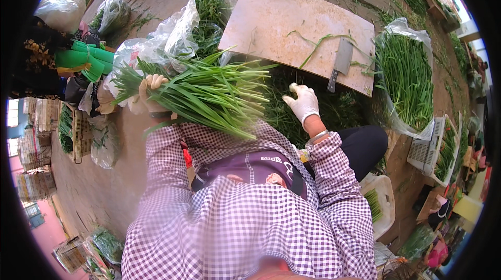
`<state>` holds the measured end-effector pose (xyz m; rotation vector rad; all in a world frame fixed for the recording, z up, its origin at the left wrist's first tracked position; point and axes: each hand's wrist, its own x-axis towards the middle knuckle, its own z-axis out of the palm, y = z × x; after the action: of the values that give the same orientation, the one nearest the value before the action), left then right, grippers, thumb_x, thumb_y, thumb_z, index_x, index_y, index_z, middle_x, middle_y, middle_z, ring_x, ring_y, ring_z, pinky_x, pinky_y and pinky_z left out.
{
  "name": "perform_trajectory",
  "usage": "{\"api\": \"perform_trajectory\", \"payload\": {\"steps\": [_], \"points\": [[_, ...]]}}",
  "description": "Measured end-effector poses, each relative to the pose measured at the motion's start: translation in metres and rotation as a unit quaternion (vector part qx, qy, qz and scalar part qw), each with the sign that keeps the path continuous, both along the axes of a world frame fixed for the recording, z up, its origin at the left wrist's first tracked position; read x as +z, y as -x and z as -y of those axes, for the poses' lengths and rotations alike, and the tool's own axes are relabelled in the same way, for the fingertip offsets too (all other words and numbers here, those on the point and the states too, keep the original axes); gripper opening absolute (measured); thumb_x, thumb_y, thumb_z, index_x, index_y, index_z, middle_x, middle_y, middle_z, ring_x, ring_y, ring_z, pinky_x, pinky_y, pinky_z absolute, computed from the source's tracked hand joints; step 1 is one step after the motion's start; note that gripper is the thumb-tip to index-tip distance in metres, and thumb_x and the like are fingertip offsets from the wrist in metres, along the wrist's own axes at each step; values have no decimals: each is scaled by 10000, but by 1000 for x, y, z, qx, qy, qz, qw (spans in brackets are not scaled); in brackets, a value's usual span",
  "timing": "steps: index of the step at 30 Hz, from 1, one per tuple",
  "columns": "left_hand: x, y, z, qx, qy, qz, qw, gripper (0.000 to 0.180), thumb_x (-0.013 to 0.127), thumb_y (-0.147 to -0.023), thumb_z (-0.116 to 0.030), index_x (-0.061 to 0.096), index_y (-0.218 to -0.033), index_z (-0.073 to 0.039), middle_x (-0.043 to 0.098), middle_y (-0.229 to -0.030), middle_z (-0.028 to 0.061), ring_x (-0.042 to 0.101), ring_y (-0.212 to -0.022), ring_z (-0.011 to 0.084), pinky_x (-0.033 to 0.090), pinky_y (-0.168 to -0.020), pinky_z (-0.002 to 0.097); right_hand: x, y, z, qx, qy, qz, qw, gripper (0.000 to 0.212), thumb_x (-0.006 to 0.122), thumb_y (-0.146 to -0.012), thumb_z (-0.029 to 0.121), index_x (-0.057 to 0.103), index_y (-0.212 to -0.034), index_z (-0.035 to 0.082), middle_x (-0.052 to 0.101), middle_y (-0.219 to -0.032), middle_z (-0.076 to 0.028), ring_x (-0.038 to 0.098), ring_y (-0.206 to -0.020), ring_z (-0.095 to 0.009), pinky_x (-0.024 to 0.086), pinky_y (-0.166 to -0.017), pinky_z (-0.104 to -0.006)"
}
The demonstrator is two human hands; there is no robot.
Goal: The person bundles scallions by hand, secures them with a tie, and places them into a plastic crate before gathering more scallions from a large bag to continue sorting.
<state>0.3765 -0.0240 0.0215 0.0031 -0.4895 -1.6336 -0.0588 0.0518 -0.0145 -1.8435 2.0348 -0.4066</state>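
Observation:
My left hand (pixel 152 88), in a pale glove, is closed around a large bunch of garlic chives (pixel 214 89). The bunch lies across in front of my chest, its pale cut ends fanned to the right and its leafy tips at the left. My right hand (pixel 304 105), in a white glove, hovers over a dark heap of loose green trimmings (pixel 334 108). Its fingers are loosely bent, thumb apart from the forefinger, and nothing shows in them. Beyond it, a cleaver (pixel 341 64) rests on a worn cutting board (pixel 297 24), its dark handle jutting over the near edge.
Upright chives fill a clear plastic bag (pixel 404 79) right of the board. Further right stands a white crate (pixel 436 149) of greens. Another bag of greens (pixel 203 24) leans at the board's left. A person in green sleeves (pixel 83 60) sits at far left.

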Motion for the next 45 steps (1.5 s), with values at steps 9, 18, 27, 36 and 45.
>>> {"api": "perform_trajectory", "payload": {"steps": [9, 18, 27, 36, 45], "points": [[5, 0, 1, -5, 6, 22, 1000, 180, 524, -909, -202, 430, -787, -110, 371, -710, -24, 424, -721, 105, 414, -911, 339, 38, -65, 30, -79, -42, 589, 803, 202, 713, -825, 145, 668, -966, 8, 675, -881, -18, 571, -775, -68, 469, -723, -227], [3, 0, -8, 73, -26, 62, 995, 174, 568, -886, -221, 449, -823, -112, 420, -755, -20, 473, -788, 115, 380, -943, 339, 35, -30, 17, -73, 5, 540, 838, 98, 654, -876, 107, 657, -918, 18, 607, -766, 15, 540, -691, -55, 441, -646, -193], [6, 9, -7, 58, -34, 6, 998, 207, 596, -873, -183, 429, -770, -115, 422, -716, -26, 476, -739, 113, 394, -884, 311, -3, 84, -17, -115, -47, -260, 958, 199, 670, -780, 309, 714, -823, 119, 662, -848, -48, 603, -926, -244, 481, -815, -403], [9, 11, -5, 15, -20, -18, 1000, 218, 587, -878, -164, 411, -755, -122, 402, -704, -32, 453, -717, 105, 392, -898, 314, 28, -44, 16, 37, 87, 348, 933, 314, 746, -739, 318, 704, -927, 70, 663, -911, -116, 608, -913, -270, 481, -850, -344], [20, 10, -11, 12, 1, 41, 999, 210, 608, -875, -198, 426, -807, -118, 400, -750, -20, 478, -806, 129, 358, -1016, 407, 44, -86, 36, 51, -46, 350, 934, 288, 736, -751, 274, 707, -949, 66, 667, -879, -158, 629, -874, -270, 484, -823, -377]]}}
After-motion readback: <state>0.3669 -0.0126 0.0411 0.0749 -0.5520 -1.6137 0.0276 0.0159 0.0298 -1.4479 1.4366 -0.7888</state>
